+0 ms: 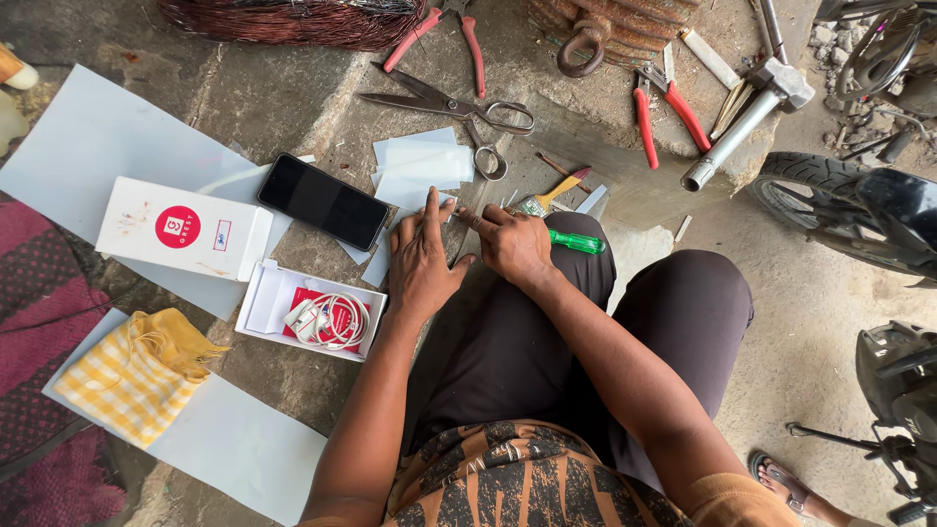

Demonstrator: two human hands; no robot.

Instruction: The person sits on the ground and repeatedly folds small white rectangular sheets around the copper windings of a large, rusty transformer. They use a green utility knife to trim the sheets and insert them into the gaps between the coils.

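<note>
Hands: left [422, 262] flat on white sheet [418, 185], right [511, 242] gripping green-handled tool [576, 241].

A single head-worn camera looks steeply down from close above the seated person's lap [586, 342], facing forward over the stone floor [293, 107] where the tools lie.

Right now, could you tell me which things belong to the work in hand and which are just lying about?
In use:
left hand
right hand
green-handled screwdriver
white paper pieces

Lying about:
scissors
phone
white box
red pliers
hammer
yellow cloth
</note>
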